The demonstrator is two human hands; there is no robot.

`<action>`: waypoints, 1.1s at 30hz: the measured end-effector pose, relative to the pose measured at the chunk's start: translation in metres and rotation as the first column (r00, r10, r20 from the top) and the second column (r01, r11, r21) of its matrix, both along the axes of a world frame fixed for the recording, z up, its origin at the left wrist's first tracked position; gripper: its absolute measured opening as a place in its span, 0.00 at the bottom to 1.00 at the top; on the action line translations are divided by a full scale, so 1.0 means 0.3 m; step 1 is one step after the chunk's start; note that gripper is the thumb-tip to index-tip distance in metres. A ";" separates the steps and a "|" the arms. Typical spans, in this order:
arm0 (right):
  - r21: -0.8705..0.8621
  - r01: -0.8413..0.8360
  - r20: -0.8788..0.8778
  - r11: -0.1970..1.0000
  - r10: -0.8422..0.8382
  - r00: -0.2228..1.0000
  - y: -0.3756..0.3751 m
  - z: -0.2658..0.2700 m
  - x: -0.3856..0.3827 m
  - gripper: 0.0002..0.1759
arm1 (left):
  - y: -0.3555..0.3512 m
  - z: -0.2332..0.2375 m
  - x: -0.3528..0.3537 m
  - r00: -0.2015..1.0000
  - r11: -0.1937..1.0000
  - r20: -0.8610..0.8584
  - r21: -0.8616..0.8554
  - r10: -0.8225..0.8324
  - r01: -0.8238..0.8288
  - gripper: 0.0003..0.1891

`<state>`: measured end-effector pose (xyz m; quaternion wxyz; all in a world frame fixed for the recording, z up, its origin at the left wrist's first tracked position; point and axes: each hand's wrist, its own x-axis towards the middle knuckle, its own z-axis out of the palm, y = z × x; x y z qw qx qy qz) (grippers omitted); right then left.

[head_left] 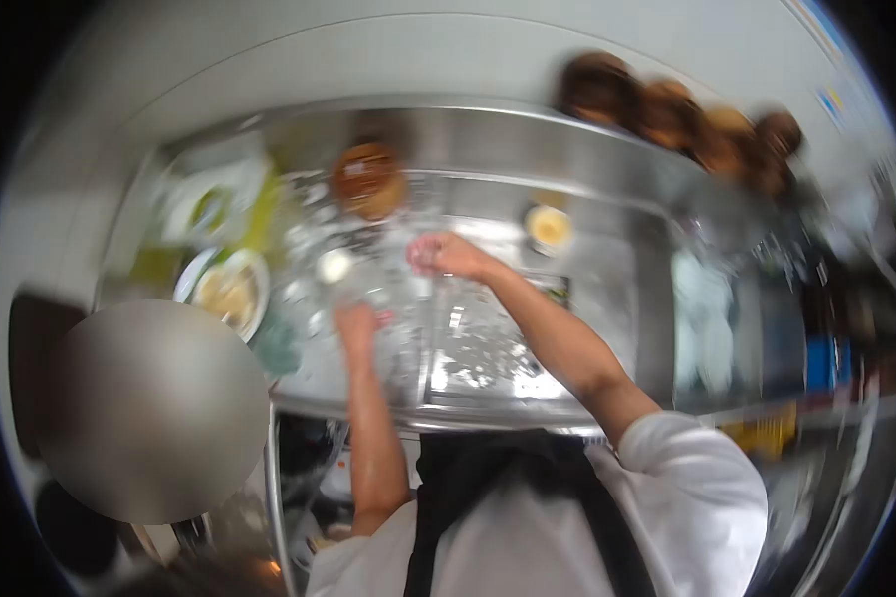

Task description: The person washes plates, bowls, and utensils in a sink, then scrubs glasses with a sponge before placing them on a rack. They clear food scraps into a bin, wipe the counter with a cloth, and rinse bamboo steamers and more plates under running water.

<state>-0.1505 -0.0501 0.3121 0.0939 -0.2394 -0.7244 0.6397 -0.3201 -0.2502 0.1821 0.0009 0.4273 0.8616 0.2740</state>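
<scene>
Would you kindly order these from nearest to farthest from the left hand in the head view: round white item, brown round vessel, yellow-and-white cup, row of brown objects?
From the left hand:
1. Round white item, just beyond it.
2. Brown round vessel, farther back.
3. Yellow-and-white cup, to the right.
4. Row of brown objects, upper right.
</scene>
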 end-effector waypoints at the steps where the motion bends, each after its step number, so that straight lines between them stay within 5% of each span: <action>1: -0.293 0.088 0.096 0.952 -0.062 0.993 0.032 -0.181 0.159 0.15 | 0.009 0.019 -0.006 0.964 0.994 0.258 0.070 0.064 -0.085 0.17; 4: -0.153 0.526 0.317 0.837 -0.462 0.828 0.294 -0.491 0.705 0.12 | 0.008 0.071 0.014 0.746 0.926 0.643 0.152 0.173 -0.346 0.23; 5: 0.173 0.459 0.396 0.871 -0.488 0.778 0.415 -0.588 0.914 0.10 | 0.002 0.038 0.013 0.759 0.930 0.639 0.190 0.127 -0.315 0.24; 6: -0.045 0.830 0.422 0.556 -0.742 0.520 0.517 -0.618 1.089 0.09 | -0.006 0.007 0.012 0.769 0.932 0.634 0.227 0.080 -0.284 0.25; 7: 0.071 0.872 0.434 0.485 -0.802 0.410 0.527 -0.429 1.243 0.10 | -0.001 0.092 0.090 0.713 0.874 0.699 0.314 0.052 -0.371 0.27; 8: -0.389 0.876 0.104 0.285 -0.931 0.349 0.655 -0.531 1.448 0.09 | -0.004 0.117 0.165 0.682 0.842 0.730 0.345 0.036 -0.415 0.29; 9: -0.464 0.854 0.066 0.236 -0.952 0.299 0.686 -0.409 1.571 0.09 | -0.008 0.138 0.239 0.652 0.806 0.758 0.375 0.018 -0.458 0.31; 11: -0.554 0.832 -0.005 -0.045 -0.998 -0.057 0.837 -0.337 1.773 0.08 | -0.010 0.113 0.385 0.455 0.545 0.866 0.489 -0.209 -0.681 0.32; 14: -0.585 0.810 -0.027 -0.043 -0.997 -0.072 0.859 -0.123 1.899 0.08 | 0.117 0.107 0.829 0.204 0.816 0.919 0.393 -0.336 -0.425 0.26; 16: -0.755 0.573 -0.224 0.318 -0.947 0.230 0.849 -0.062 1.976 0.11 | 0.286 0.133 1.171 0.069 0.911 0.916 0.401 -0.395 -0.100 0.17; 17: -0.759 0.570 -0.216 0.314 -0.948 0.234 0.799 -0.023 2.005 0.11 | 0.386 0.167 1.325 0.007 0.948 0.950 0.311 -0.312 0.063 0.14; 18: -0.634 0.649 -0.197 0.420 -0.900 0.390 0.705 0.019 2.021 0.12 | 0.472 0.174 1.473 0.040 0.936 0.950 0.299 -0.311 0.184 0.12; 19: -0.490 0.686 -0.154 0.538 -0.828 0.539 0.626 0.043 2.040 0.13 | 0.564 0.209 1.601 -0.125 0.944 0.964 0.256 -0.233 0.209 0.11; 20: -0.331 0.771 -0.038 0.545 -0.824 0.566 0.582 -0.008 2.105 0.13 | 0.652 0.191 1.717 -0.097 0.930 0.972 0.233 -0.214 0.283 0.12; 22: -0.037 0.853 0.105 0.520 -0.847 0.521 0.522 -0.274 2.332 0.12 | 0.840 0.209 1.885 -0.199 0.878 0.961 0.257 -0.190 0.404 0.20; 24: 0.168 0.980 0.187 0.105 -0.980 0.072 0.413 -0.618 2.531 0.09 | 1.040 0.156 2.009 -0.274 0.849 0.931 0.338 -0.240 0.406 0.17; 25: 0.162 0.974 0.188 0.158 -0.974 0.126 0.393 -0.636 2.504 0.09 | 1.133 0.222 2.066 -0.178 0.904 0.963 0.253 -0.202 0.344 0.15; 27: -0.126 0.991 0.265 0.048 -0.961 0.080 0.343 -0.664 2.390 0.10 | 1.331 0.215 2.185 -0.151 0.944 0.940 0.319 -0.305 0.081 0.12; 29: -0.382 0.916 0.373 -0.123 -0.927 0.031 0.299 -0.682 2.273 0.14 | 1.451 0.306 2.229 -0.045 0.899 0.927 0.371 -0.371 0.231 0.07; 30: -0.387 0.917 0.374 -0.100 -0.926 0.057 0.290 -0.618 2.228 0.14 | 1.473 0.364 2.234 -0.095 0.858 0.905 0.424 -0.415 0.290 0.06; 32: -0.516 0.815 -0.052 0.265 -0.959 0.279 0.256 -0.342 2.158 0.16 | 1.464 0.398 2.229 -0.229 0.751 0.849 0.528 -0.477 0.395 0.07; 33: -0.418 0.869 -0.054 0.266 -0.962 0.268 0.244 -0.294 2.177 0.16 | 1.445 0.401 2.205 -0.303 0.680 0.810 0.586 -0.502 0.440 0.07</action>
